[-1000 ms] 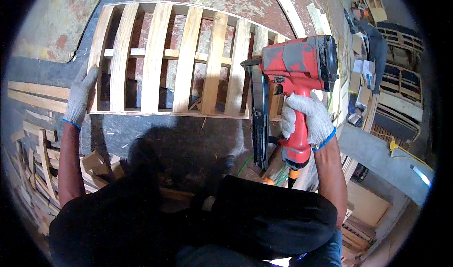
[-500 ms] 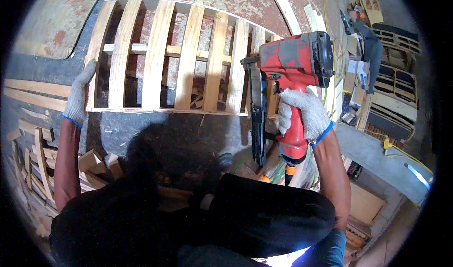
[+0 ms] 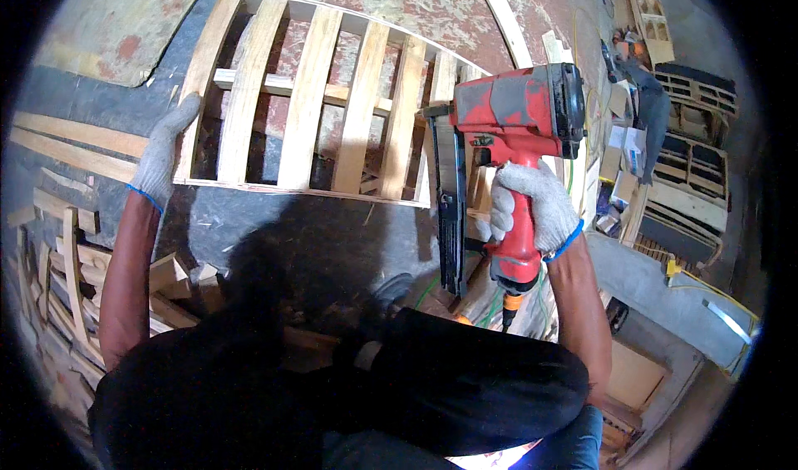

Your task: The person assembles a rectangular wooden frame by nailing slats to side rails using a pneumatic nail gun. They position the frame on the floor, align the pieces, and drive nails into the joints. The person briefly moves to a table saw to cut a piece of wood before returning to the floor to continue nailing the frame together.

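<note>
A wooden pallet [image 3: 309, 100] with several pale slats lies in front of me. My left hand [image 3: 172, 142], in a grey knit glove with a blue cuff, grips its left end slat; the fingertips at the underside are hidden. In my right hand [image 3: 540, 204], gloved alike, is a red and black nail gun [image 3: 524, 108], held by its handle with my fingers wrapped round it. The gun's nose is over the pallet's right end, which its black magazine [image 3: 450, 212] partly covers. Whether the nose touches the wood I cannot tell.
Loose boards [image 3: 83, 142] and a heap of wood offcuts [image 3: 79, 262] lie at the left. A worn sheet [image 3: 116, 34] is at the far left. Beyond the gun lies a long plank [image 3: 503, 17]. Cartons [image 3: 623, 154] and a grey ledge [image 3: 665, 279] are at the right.
The pallet, my left hand and the boards at the left have shifted rightward in view together. The nail gun stays almost in place in my right hand.
</note>
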